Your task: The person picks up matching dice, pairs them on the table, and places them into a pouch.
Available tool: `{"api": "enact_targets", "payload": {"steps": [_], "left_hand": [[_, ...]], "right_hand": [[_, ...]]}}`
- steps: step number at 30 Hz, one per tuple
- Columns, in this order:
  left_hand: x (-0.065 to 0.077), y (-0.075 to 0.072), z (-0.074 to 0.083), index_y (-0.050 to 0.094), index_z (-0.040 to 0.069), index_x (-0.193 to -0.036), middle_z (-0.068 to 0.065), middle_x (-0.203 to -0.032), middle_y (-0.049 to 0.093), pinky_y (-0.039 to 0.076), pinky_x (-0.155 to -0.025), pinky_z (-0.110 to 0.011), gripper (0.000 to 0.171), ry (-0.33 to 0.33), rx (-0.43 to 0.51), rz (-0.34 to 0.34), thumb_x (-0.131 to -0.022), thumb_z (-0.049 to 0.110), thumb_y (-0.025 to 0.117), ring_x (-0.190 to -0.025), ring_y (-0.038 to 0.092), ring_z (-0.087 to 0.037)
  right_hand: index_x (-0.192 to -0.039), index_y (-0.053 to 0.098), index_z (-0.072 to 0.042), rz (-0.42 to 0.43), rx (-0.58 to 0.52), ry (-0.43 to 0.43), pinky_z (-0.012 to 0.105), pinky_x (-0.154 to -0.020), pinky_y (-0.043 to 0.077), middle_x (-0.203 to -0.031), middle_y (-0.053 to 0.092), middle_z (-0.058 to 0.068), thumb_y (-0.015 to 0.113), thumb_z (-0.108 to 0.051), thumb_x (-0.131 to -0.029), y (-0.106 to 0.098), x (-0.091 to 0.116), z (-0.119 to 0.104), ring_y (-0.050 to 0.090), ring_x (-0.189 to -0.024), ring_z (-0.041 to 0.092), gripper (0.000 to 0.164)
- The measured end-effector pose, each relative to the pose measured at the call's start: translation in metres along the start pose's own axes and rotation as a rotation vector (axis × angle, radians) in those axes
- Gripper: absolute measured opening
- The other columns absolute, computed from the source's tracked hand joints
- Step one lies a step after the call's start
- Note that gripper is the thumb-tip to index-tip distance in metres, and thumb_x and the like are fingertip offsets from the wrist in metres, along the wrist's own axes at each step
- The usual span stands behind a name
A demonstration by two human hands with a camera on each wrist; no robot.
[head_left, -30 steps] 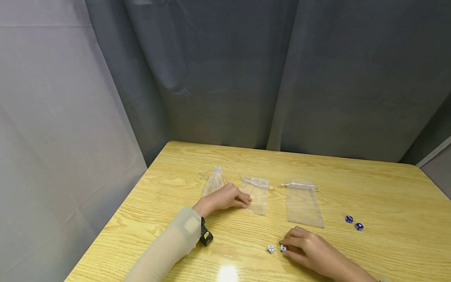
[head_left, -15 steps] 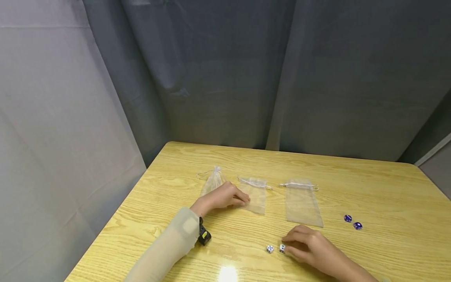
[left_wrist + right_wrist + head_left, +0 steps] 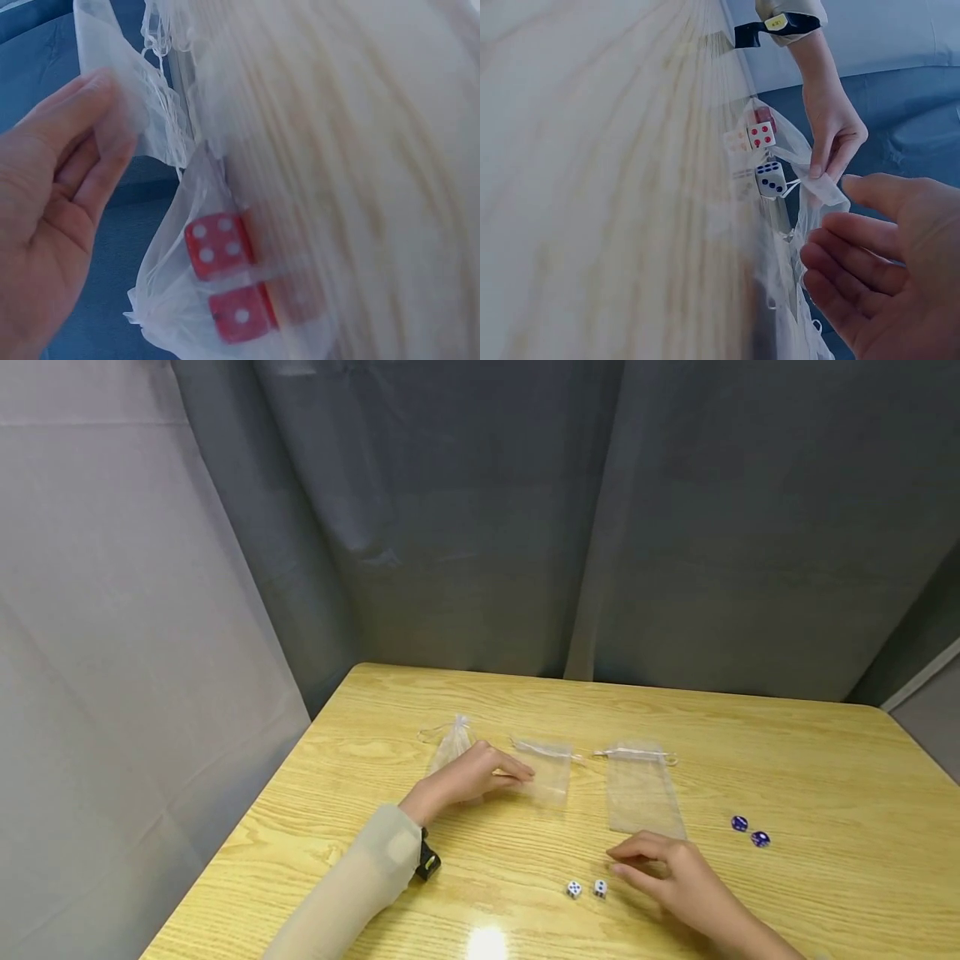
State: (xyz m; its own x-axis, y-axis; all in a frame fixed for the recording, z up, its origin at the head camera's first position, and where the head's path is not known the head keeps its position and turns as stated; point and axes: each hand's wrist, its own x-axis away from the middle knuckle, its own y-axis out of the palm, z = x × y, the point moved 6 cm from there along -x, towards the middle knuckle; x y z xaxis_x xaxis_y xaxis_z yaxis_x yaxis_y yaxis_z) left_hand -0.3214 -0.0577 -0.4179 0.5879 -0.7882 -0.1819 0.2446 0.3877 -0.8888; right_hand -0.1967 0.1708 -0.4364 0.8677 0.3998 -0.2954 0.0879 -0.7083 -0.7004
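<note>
My left hand (image 3: 467,777) pinches the lower left edge of the middle sheer drawstring bag (image 3: 550,772); in the left wrist view its raised cloth (image 3: 135,97) is between thumb and fingers. Beside that hand stands a tied sheer bag (image 3: 452,745), and the left wrist view shows red dice (image 3: 219,245) inside it. My right hand (image 3: 667,877) hovers just right of two white dice, the nearer one (image 3: 600,889) and the other (image 3: 573,890). Its fingers are apart and hold nothing. In the right wrist view a white die (image 3: 770,180) shows blue pips.
A third sheer bag (image 3: 643,793) lies flat beyond my right hand. Two dark blue dice (image 3: 739,823) rest farther right on the wooden table (image 3: 825,760). Grey curtains (image 3: 465,527) hang behind the table's far edge and to the left.
My right hand has let go of the nearer white die and drawn slightly up and away. My left hand has lifted the middle bag's lower edge a little.
</note>
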Motion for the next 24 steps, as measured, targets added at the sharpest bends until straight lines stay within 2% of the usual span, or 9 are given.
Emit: {"api": "enact_targets", "payload": {"steps": [5, 10, 13, 15, 17, 19, 22, 24], "left_hand": [[0.003, -0.005, 0.004, 0.074, 0.01, -0.115, -0.003, -0.121, 0.071, 0.053, -0.096, -0.02, 0.023, 0.034, -0.015, 0.033, -0.094, 0.013, 0.064, -0.113, 0.068, -0.014], [0.005, -0.011, 0.012, 0.074, 0.009, -0.113, -0.004, -0.119, 0.072, 0.053, -0.096, -0.02, 0.022, 0.091, -0.055, 0.087, -0.094, 0.011, 0.064, -0.111, 0.069, -0.015], [0.007, -0.013, 0.016, 0.075, 0.009, -0.113, -0.004, -0.119, 0.072, 0.053, -0.095, -0.02, 0.022, 0.119, -0.078, 0.11, -0.094, 0.011, 0.064, -0.111, 0.069, -0.015], [0.008, -0.014, 0.018, 0.075, 0.01, -0.113, -0.003, -0.118, 0.072, 0.054, -0.095, -0.021, 0.021, 0.13, -0.097, 0.12, -0.094, 0.011, 0.064, -0.11, 0.069, -0.014], [0.008, -0.015, 0.02, 0.075, 0.01, -0.113, -0.002, -0.118, 0.072, 0.054, -0.095, -0.022, 0.022, 0.14, -0.112, 0.128, -0.094, 0.011, 0.063, -0.111, 0.069, -0.013], [0.009, -0.016, 0.023, 0.075, 0.011, -0.113, -0.002, -0.119, 0.072, 0.054, -0.095, -0.022, 0.021, 0.157, -0.126, 0.142, -0.095, 0.011, 0.063, -0.111, 0.069, -0.013], [0.011, -0.018, 0.028, 0.075, 0.01, -0.112, -0.002, -0.119, 0.072, 0.054, -0.095, -0.022, 0.021, 0.194, -0.15, 0.17, -0.094, 0.011, 0.063, -0.111, 0.069, -0.012], [0.012, -0.02, 0.032, 0.075, 0.01, -0.112, -0.002, -0.119, 0.072, 0.054, -0.095, -0.021, 0.021, 0.219, -0.163, 0.189, -0.094, 0.011, 0.063, -0.111, 0.069, -0.013]], "right_hand": [[-0.106, 0.075, -0.017, -0.04, -0.12, 0.252, 0.016, -0.079, 0.056, -0.109, 0.073, 0.001, 0.069, -0.031, -0.091, 0.0, -0.001, 0.01, 0.064, -0.094, -0.005, 0.022], [-0.113, 0.073, -0.014, -0.055, -0.251, 0.462, 0.016, -0.082, 0.054, -0.119, 0.071, 0.006, 0.069, -0.035, -0.09, 0.003, 0.001, 0.018, 0.065, -0.103, 0.004, 0.031], [-0.118, 0.071, -0.013, -0.069, -0.327, 0.554, 0.03, -0.094, 0.054, -0.127, 0.068, 0.007, 0.067, -0.039, -0.091, 0.004, 0.002, 0.021, 0.062, -0.117, 0.018, 0.038], [-0.121, 0.069, -0.014, -0.078, -0.376, 0.613, 0.042, -0.102, 0.05, -0.131, 0.066, 0.005, 0.066, -0.043, -0.091, 0.005, 0.003, 0.023, 0.057, -0.126, 0.024, 0.042], [-0.125, 0.067, -0.013, -0.082, -0.423, 0.651, 0.052, -0.106, 0.045, -0.133, 0.065, 0.004, 0.065, -0.046, -0.091, 0.006, 0.003, 0.024, 0.055, -0.129, 0.026, 0.047], [-0.128, 0.064, -0.01, -0.082, -0.473, 0.663, 0.051, -0.108, 0.044, -0.133, 0.064, 0.006, 0.063, -0.047, -0.092, 0.008, 0.002, 0.026, 0.058, -0.126, 0.023, 0.052], [-0.133, 0.058, -0.002, -0.084, -0.579, 0.653, 0.036, -0.104, 0.05, -0.133, 0.063, 0.011, 0.061, -0.044, -0.095, 0.009, 0.001, 0.027, 0.065, -0.115, 0.015, 0.057], [-0.135, 0.053, 0.005, -0.101, -0.662, 0.604, 0.028, -0.098, 0.054, -0.132, 0.063, 0.013, 0.057, -0.039, -0.098, 0.01, -0.001, 0.027, 0.067, -0.109, 0.013, 0.058]]}}
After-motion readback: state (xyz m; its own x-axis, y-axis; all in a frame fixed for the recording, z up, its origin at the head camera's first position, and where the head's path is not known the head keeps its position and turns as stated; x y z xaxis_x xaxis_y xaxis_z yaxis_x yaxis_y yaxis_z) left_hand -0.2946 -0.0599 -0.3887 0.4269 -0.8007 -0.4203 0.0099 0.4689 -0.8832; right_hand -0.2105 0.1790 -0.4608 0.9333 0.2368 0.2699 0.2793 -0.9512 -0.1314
